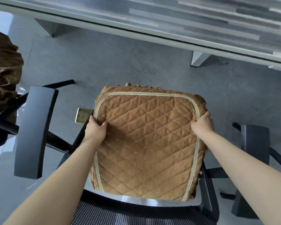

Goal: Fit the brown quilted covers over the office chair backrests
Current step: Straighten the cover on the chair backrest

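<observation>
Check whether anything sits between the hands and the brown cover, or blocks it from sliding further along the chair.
Nothing visible does. The left hand and right hand already grip the quilted cover at its side edges, and it lies directly on the chair.

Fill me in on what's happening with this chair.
A person is fitting a brown quilted cover with pale braided trim on a black mesh office chair. The left hand grips the cover's left edge and the right hand grips its right edge. A second brown cover is bunched on another chair at far left, beside a black armrest.
</observation>
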